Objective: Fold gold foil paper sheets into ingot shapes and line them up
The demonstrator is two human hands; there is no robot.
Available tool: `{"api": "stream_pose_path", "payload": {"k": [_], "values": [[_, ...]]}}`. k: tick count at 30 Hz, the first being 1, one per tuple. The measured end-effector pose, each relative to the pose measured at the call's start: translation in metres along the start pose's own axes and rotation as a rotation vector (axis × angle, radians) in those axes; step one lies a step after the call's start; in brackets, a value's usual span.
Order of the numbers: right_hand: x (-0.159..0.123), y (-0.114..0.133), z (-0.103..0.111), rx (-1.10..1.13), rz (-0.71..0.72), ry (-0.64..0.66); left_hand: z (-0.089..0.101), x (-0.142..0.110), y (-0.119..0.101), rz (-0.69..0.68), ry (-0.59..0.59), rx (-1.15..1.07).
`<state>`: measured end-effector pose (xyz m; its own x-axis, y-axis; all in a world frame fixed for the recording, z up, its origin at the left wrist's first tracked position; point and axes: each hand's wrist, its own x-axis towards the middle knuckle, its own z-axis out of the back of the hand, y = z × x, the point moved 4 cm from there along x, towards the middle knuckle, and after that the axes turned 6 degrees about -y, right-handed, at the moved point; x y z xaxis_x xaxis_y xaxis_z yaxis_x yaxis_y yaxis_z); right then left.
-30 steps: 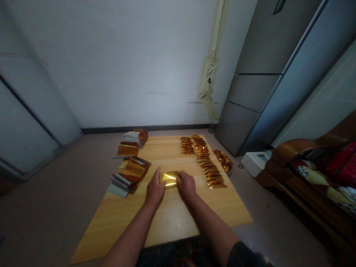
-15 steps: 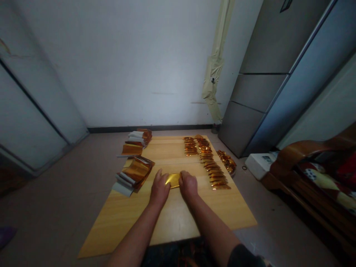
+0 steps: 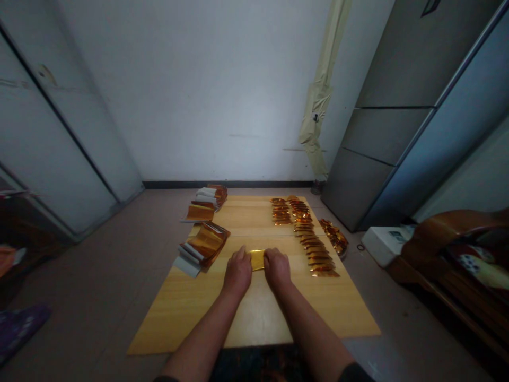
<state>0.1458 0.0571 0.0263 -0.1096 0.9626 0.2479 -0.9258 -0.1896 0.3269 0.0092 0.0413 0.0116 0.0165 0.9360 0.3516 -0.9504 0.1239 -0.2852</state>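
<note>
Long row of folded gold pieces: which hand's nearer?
Right. The right hand is left of the row, not touching it; the left hand is farther left, beyond the gold sheet.

On the table [image 3: 258, 323], the foil [image 3: 257, 260] lies between the left hand [image 3: 237, 271] and the right hand [image 3: 278, 269]. Sheet stacks [image 3: 209, 239] lie left, folded pieces [image 3: 318, 252] right.

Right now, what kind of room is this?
Probably a room in someone's home. There's what looks like a tall fridge, a wooden seat with something colourful on it, and a wooden table holding shiny gold pieces.
</note>
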Motion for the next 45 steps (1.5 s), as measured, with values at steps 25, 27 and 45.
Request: {"api": "stream_pose_path", "payload": {"k": [25, 27, 45], "values": [[0.0, 0.004, -0.004, -0.133, 0.041, 0.027, 0.008, -0.003, -0.001, -0.001, -0.029, 0.047], [-0.001, 0.005, -0.005, -0.146, 0.054, 0.021, 0.009, -0.003, -0.001, 0.002, -0.023, 0.05], [-0.001, 0.008, -0.004, -0.203, 0.028, 0.025, 0.01, -0.003, -0.001, 0.017, -0.004, 0.118]]}}
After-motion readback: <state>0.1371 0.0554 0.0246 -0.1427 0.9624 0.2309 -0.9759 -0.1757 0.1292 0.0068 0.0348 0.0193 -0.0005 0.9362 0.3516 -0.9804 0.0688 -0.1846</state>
